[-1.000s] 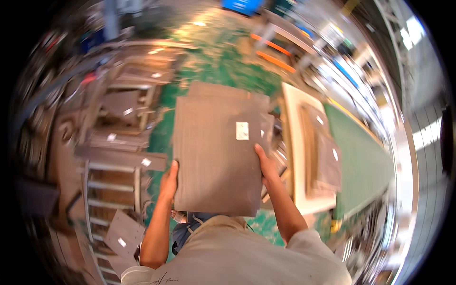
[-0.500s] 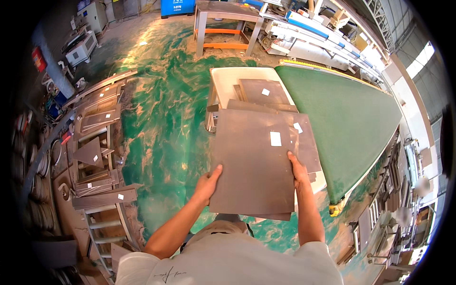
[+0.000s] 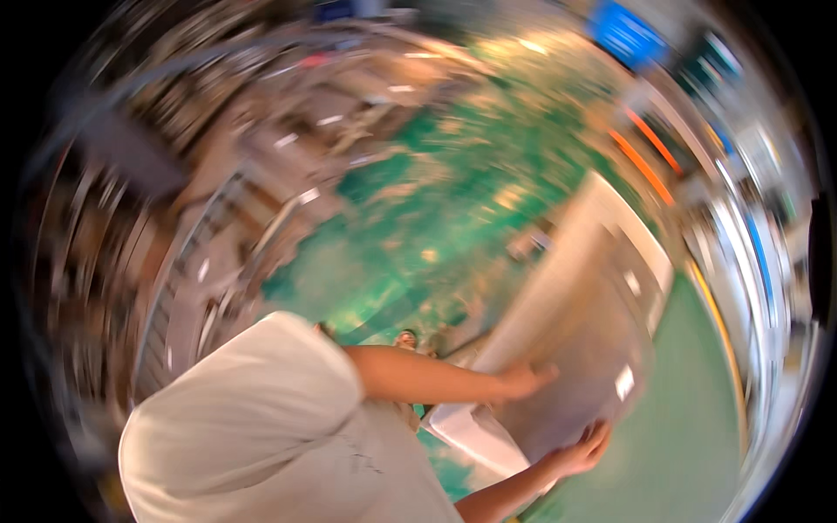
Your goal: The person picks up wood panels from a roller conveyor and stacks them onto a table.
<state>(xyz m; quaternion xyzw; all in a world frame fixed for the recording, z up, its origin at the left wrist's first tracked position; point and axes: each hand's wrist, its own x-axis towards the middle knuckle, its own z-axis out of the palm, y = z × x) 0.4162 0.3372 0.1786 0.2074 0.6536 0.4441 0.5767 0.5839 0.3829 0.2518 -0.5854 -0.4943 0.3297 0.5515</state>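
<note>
Item: one large flat grey-brown sheet (image 3: 582, 349), thin and stiff, a small pale label (image 3: 624, 382) near one corner; it lies over the near end of a white table (image 3: 475, 431), its long axis running away from the person toward the far right; whether it rests fully on the tabletop or is partly lifted cannot be told, the view being heavily blurred.

Left hand (image 3: 523, 379): arm stretched across the body, fingers spread flat at the sheet's near-left edge, pressed on it rather than curled round it.

Right hand (image 3: 586, 444): at the sheet's near edge, fingers bent up over the rim, thumb hidden; a light edge grip, by the look of it.

Relation: the sheet lies ahead and to the right of both hands; both sit at its near short end; the right hand is lower and closer to the body, the left reaches further.

Surroundings: glossy green floor (image 3: 418, 227); a matt green surface (image 3: 689, 418) past the table's right edge; metal racks (image 3: 218, 253) to the left, smeared; the person's pale shirt (image 3: 261, 427).
</note>
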